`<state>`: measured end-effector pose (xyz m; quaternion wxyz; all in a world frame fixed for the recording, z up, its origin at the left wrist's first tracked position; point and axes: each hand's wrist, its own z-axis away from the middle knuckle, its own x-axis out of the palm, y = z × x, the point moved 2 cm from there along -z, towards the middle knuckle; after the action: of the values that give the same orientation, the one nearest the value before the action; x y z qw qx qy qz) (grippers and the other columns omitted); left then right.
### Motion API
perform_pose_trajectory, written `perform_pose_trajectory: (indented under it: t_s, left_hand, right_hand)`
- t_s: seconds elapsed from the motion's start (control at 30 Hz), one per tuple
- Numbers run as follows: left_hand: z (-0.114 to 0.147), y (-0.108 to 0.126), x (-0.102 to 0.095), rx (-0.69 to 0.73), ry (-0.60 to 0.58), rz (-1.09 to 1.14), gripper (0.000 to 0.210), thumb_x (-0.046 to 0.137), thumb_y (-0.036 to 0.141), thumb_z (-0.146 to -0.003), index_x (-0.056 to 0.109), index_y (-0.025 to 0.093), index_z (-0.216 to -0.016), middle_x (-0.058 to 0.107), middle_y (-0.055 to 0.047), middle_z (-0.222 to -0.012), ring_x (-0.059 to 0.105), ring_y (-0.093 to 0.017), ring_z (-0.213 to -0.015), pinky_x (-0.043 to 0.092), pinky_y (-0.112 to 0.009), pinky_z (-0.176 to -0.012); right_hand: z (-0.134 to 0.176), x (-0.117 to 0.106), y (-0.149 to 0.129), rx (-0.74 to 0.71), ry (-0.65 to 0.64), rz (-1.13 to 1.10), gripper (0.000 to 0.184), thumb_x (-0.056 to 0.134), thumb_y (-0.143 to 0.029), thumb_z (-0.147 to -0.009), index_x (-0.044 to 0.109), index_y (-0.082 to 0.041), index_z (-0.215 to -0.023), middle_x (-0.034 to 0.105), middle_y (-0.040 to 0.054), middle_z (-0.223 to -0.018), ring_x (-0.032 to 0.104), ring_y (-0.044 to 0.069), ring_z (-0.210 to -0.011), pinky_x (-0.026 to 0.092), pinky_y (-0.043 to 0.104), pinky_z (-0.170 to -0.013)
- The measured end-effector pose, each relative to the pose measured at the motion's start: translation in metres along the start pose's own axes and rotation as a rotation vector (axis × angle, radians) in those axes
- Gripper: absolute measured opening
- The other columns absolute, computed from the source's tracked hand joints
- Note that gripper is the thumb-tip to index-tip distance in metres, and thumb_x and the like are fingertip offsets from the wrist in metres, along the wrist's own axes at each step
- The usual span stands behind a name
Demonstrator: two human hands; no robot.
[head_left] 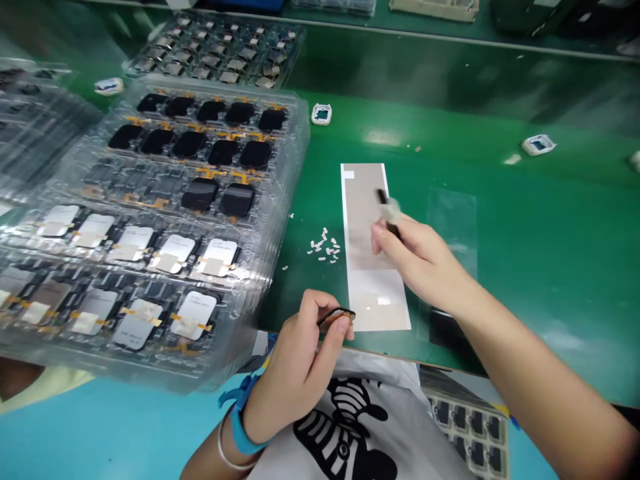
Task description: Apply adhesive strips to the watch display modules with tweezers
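While the left hand (300, 363) pinches a part (341, 311) near the table edge (450, 365), the right hand (417, 257) grips a tool (391, 212), open room rightward.

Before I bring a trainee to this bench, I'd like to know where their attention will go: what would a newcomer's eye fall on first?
Probably the big stack of clear trays on the left, with rows of dark parts behind silvery ones. Next, the hands at centre: the left hand pinches a thin dark-edged piece, while the right hand holds a blurred black-and-white tool above the long pale sheet.
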<state>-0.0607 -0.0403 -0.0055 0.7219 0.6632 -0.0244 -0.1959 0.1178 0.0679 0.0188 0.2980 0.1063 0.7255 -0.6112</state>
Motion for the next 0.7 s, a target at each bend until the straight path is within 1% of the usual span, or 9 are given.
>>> perform_pose_trajectory:
  t_s: [0.1, 0.2, 0.3, 0.4, 0.47, 0.53, 0.57, 0.63, 0.7]
  left_hand:
    - [-0.001, 0.004, 0.005, 0.131, -0.043, -0.177, 0.007, 0.044, 0.018, -0.104, 0.046, 0.023, -0.109, 0.063, -0.007, -0.111, 0.061, -0.020, -0.105, 0.046, -0.036, -0.090]
    - [-0.003, 0.010, 0.012, 0.237, -0.086, -0.289, 0.012, 0.045, 0.013, -0.102, 0.044, 0.023, -0.109, 0.061, -0.010, -0.124, 0.055, -0.023, -0.121, 0.045, -0.042, -0.099]
    - [-0.003, 0.015, 0.018, 0.263, -0.133, -0.365, 0.012, 0.045, 0.013, -0.101, 0.044, 0.022, -0.109, 0.061, -0.011, -0.129, 0.053, -0.024, -0.127, 0.045, -0.044, -0.103]
    - [-0.001, 0.018, 0.019, 0.281, -0.147, -0.446, 0.012, 0.045, 0.012, -0.101, 0.043, 0.021, -0.109, 0.059, -0.014, -0.138, 0.048, -0.024, -0.135, 0.044, -0.046, -0.109]
    - [0.001, 0.020, 0.019, 0.297, -0.161, -0.513, 0.012, 0.044, 0.012, -0.101, 0.044, 0.020, -0.110, 0.057, -0.014, -0.143, 0.044, -0.025, -0.141, 0.044, -0.047, -0.110]
    - [0.002, 0.020, 0.019, 0.323, -0.186, -0.595, 0.012, 0.044, 0.013, -0.101, 0.046, 0.019, -0.111, 0.057, -0.014, -0.144, 0.041, -0.027, -0.144, 0.045, -0.049, -0.109]
    - [0.003, 0.020, 0.019, 0.340, -0.200, -0.637, 0.011, 0.044, 0.013, -0.100, 0.047, 0.018, -0.110, 0.057, -0.015, -0.144, 0.041, -0.029, -0.145, 0.047, -0.050, -0.108]
    - [0.003, 0.020, 0.019, 0.376, -0.213, -0.726, 0.009, 0.045, 0.012, -0.100, 0.049, 0.017, -0.107, 0.058, -0.015, -0.144, 0.042, -0.032, -0.144, 0.049, -0.051, -0.105]
    - [0.003, 0.019, 0.019, 0.418, -0.210, -0.809, 0.010, 0.046, 0.009, -0.098, 0.052, 0.016, -0.101, 0.059, -0.014, -0.144, 0.045, -0.035, -0.142, 0.051, -0.050, -0.103]
  right_hand:
    - [0.019, -0.011, 0.009, 0.053, 0.021, -0.177, 0.028, 0.045, -0.031, -0.097, 0.061, -0.018, -0.079, 0.058, 0.0015, -0.079, 0.048, 0.013, -0.070, 0.037, 0.027, -0.067]
    - [0.019, -0.005, 0.011, 0.129, -0.041, -0.217, 0.020, 0.050, -0.026, -0.091, 0.068, -0.017, -0.085, 0.060, 0.0009, -0.076, 0.048, 0.012, -0.066, 0.036, 0.026, -0.063]
    - [0.001, 0.010, -0.004, 0.049, -0.157, -0.027, 0.015, 0.053, -0.014, -0.081, 0.068, -0.017, -0.078, 0.056, -0.0017, -0.070, 0.044, 0.011, -0.061, 0.031, 0.026, -0.060]
    - [-0.019, 0.014, -0.022, -0.008, -0.199, 0.260, 0.016, 0.056, -0.013, -0.084, 0.062, -0.017, -0.069, 0.053, -0.0012, -0.067, 0.040, 0.011, -0.060, 0.027, 0.028, -0.058]
    - [-0.022, 0.008, -0.026, -0.010, -0.174, 0.274, 0.024, 0.055, -0.018, -0.091, 0.059, -0.017, -0.067, 0.051, -0.0008, -0.066, 0.042, 0.011, -0.061, 0.029, 0.029, -0.059]
    - [-0.013, -0.002, -0.024, -0.034, -0.137, 0.118, 0.030, 0.048, -0.023, -0.099, 0.058, -0.017, -0.071, 0.053, 0.0005, -0.073, 0.051, 0.013, -0.069, 0.038, 0.028, -0.067]
    - [-0.004, -0.007, -0.022, -0.048, -0.119, 0.019, 0.033, 0.043, -0.024, -0.102, 0.059, -0.017, -0.075, 0.055, 0.0016, -0.079, 0.055, 0.013, -0.076, 0.042, 0.027, -0.072]
    - [0.021, -0.015, -0.014, -0.054, -0.023, -0.123, 0.039, 0.035, -0.031, -0.107, 0.062, -0.018, -0.082, 0.058, 0.0031, -0.087, 0.059, 0.014, -0.085, 0.046, 0.028, -0.082]
    - [0.049, -0.017, -0.005, -0.024, 0.106, -0.189, 0.036, 0.037, -0.033, -0.108, 0.064, -0.020, -0.087, 0.061, 0.0027, -0.089, 0.061, 0.013, -0.080, 0.050, 0.026, -0.075]
